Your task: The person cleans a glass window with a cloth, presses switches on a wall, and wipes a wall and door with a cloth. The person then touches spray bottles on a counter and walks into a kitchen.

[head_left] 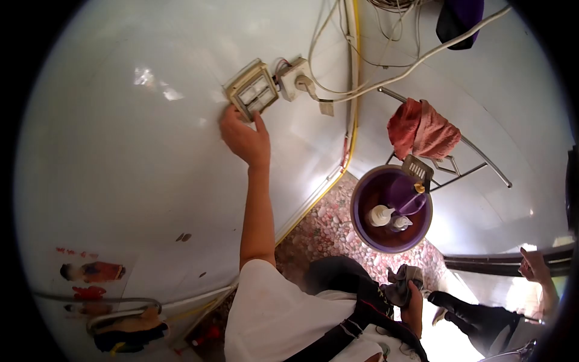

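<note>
My left hand (pixel 246 135) reaches up to the wall and touches the lower edge of a beige switch box (pixel 254 93), with its thumb and fingers apart along the frame. Beside the box is a socket (pixel 294 79) with a plug and a pale cable in it. Low in the view, near my body, my right hand (pixel 414 306) is wrapped round a crumpled grey cloth (pixel 403 285).
A purple tub (pixel 357 222) with bottles stands on the pebbled floor (pixel 325 223). Above it a red cloth (pixel 424 128) hangs on a metal rack (pixel 487 164). At the right edge is another person's hand (pixel 533 265). Cables run along the wall corner.
</note>
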Motion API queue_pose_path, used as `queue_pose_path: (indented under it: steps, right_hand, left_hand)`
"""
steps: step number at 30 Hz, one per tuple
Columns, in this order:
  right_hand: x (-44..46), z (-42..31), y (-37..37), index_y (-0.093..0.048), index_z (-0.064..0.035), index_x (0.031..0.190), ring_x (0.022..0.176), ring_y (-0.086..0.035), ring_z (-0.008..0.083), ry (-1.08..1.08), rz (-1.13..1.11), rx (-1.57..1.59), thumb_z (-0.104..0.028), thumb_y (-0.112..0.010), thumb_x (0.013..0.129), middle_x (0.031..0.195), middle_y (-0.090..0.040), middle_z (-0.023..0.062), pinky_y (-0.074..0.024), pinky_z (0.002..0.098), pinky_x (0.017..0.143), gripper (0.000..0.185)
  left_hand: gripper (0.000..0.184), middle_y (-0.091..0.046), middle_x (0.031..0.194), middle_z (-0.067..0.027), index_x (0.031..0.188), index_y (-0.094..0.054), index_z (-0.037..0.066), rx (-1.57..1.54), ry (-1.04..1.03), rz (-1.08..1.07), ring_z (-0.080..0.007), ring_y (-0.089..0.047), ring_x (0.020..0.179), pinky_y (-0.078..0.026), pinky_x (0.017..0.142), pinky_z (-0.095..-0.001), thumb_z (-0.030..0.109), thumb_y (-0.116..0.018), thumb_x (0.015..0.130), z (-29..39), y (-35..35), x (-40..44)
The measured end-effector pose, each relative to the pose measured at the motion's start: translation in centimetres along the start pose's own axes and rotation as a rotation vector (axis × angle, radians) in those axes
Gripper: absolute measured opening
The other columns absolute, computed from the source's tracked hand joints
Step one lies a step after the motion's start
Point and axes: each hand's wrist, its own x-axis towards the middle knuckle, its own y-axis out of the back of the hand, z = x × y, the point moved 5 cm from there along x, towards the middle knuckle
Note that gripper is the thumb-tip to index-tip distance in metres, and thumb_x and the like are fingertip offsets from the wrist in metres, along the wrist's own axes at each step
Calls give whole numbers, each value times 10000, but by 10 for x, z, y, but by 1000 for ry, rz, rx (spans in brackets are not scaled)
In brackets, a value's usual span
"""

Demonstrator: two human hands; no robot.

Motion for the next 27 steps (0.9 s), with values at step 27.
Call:
queue_pose_path:
  steps: [27]
  right_hand:
    - [36, -27, 16, -535, 0, 1170, 938, -634, 249, -45, -199, -69, -195, -542, 901, 1058, -634, 127, -519, 373, 830, 332]
  left_hand:
    - [308, -536, 812, -38, 907, -515, 75, -19, 229, 52, -289, -553, 660, -440, 594, -428, 291, -694, 779, 3, 2, 19]
